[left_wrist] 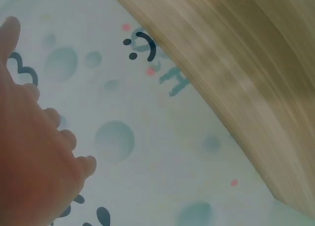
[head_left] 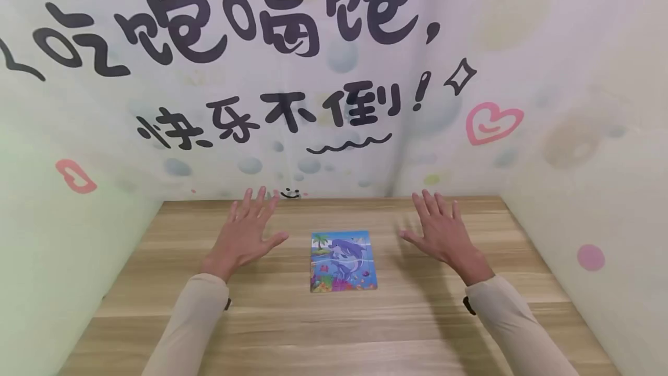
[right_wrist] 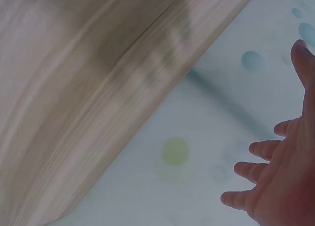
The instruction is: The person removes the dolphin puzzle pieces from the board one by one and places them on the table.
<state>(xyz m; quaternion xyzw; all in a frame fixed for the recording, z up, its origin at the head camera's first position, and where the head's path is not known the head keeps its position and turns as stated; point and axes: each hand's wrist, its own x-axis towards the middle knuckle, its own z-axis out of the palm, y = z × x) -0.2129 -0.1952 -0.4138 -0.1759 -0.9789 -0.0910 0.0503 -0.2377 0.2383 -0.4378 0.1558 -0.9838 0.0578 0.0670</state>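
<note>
A flat rectangular picture puzzle [head_left: 343, 261] with dolphins, a palm tree and coral lies on the wooden table, between the two hands. To its left my left hand [head_left: 244, 237] is held over the table, fingers spread and straight, palm down, holding nothing. On the other side, my right hand [head_left: 443, 235] is spread the same way, its thumb toward the puzzle and its shadow on the wood. In the left wrist view the left hand [left_wrist: 39, 152] shows at the left edge. The right wrist view has the right hand [right_wrist: 275, 167] at its right edge, fingers extended.
The wooden table [head_left: 334, 335] meets a white printed wall cloth [head_left: 334, 173] with large black characters at its back edge. Pale side walls [head_left: 590, 190] stand to the left and right. Dark bands [head_left: 469, 306] show at both sleeve cuffs.
</note>
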